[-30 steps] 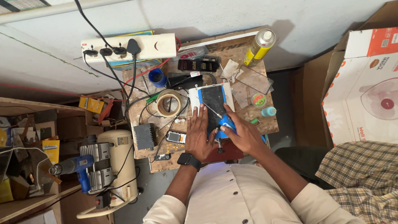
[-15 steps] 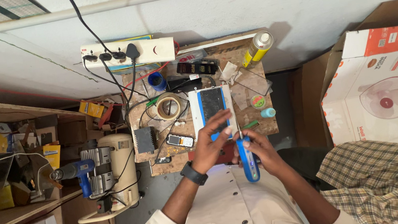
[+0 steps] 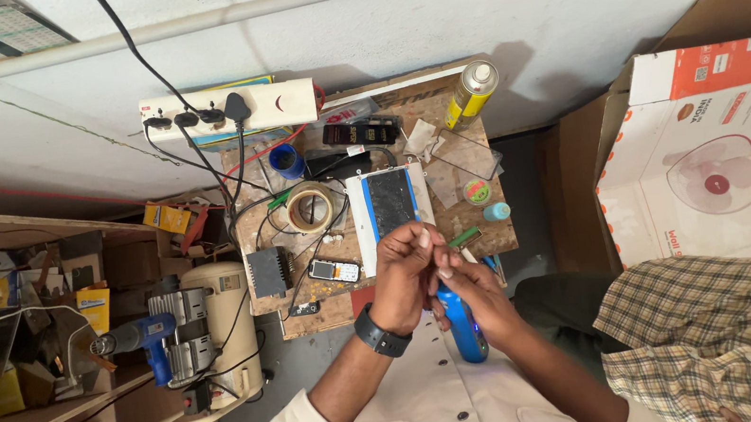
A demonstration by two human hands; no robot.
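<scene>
The right hand (image 3: 476,289) grips a blue electric screwdriver (image 3: 462,324); the left hand (image 3: 407,269) pinches its tip at the worktop's (image 3: 494,239) near edge — best steadied there.

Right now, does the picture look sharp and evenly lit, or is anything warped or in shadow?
In the head view, light is soft and even; the spray can throws a dim shadow on the wall. The wide lens bows the pipe and shelf edges. The right hand gripping the blue tool looks sharp, like the left hand.

Wood bench (image 3: 502,234): phone (image 3: 391,204), tape roll (image 3: 309,207)
</scene>
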